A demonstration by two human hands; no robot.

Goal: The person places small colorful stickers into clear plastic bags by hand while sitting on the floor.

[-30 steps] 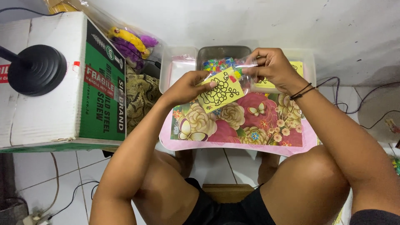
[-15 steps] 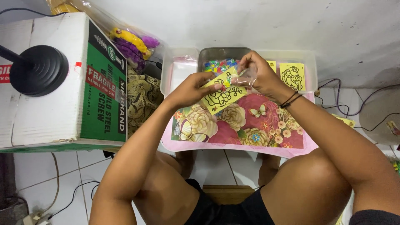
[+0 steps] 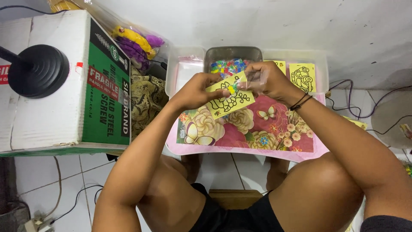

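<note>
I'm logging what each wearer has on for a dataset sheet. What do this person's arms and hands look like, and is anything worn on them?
Both arms are bare, with no sleeves and no gloves. The left hand and its wrist carry nothing. The right hand has thin dark bands around the wrist, like cords or hair ties. No rings or watch show.

We look steeply down from one head-worn camera, close over our own arms and knees, facing a white wall [image 3: 266, 21] beyond the floral lap table [image 3: 274, 133]; no second view.
</note>
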